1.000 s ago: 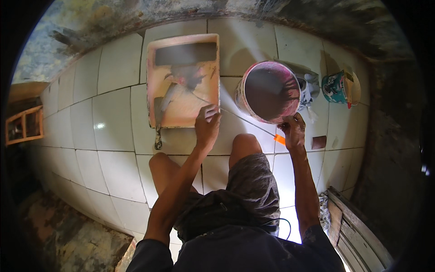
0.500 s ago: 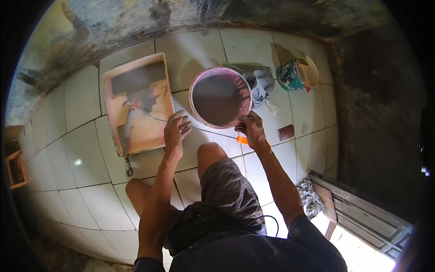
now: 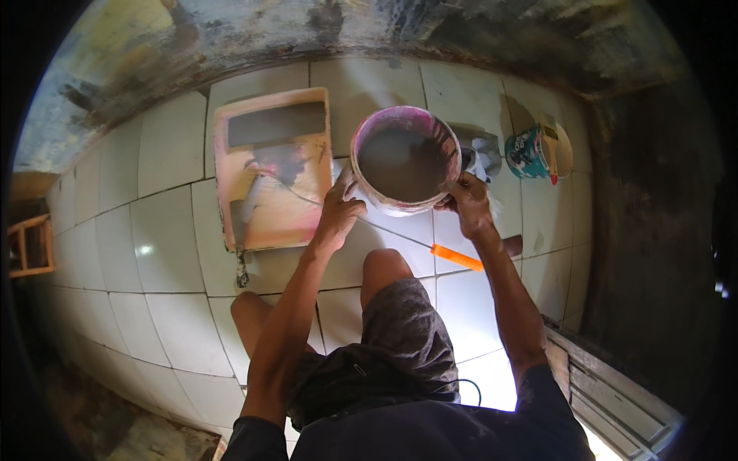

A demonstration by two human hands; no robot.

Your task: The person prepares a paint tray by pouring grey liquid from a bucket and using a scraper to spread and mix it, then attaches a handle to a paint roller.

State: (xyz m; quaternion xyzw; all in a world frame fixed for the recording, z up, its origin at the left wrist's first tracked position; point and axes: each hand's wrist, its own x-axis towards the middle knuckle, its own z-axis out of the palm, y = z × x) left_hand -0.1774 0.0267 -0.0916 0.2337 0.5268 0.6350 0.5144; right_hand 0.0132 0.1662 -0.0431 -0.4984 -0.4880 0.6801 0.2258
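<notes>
A pink-stained bucket (image 3: 403, 161) holding grey liquid is between my hands. My left hand (image 3: 338, 215) grips its left side and my right hand (image 3: 473, 203) grips the rim at the right. Left of it lies a shallow pink tray (image 3: 307, 215) with a band of grey liquid at the far end and grey smears inside. A dark scraper (image 3: 242, 265) rests in the tray, its grimy handle over the near edge. A long metal rod runs from the tray under the bucket to an orange handle (image 3: 453, 256) on the tiles.
A teal can (image 3: 523, 151) with a brush (image 3: 550, 150) across it stands at the right, near grey bags (image 3: 484, 146) behind the bucket. Stained walls (image 3: 307, 27) border the tiled floor (image 3: 165, 238). An orange wooden frame (image 3: 31, 242) is at far left, slatted wood (image 3: 615, 399) at lower right.
My left hand has moved from the tray's edge onto the bucket's side. The bucket looks slightly lifted, and more of the orange handle shows below it. The view has also shifted.
</notes>
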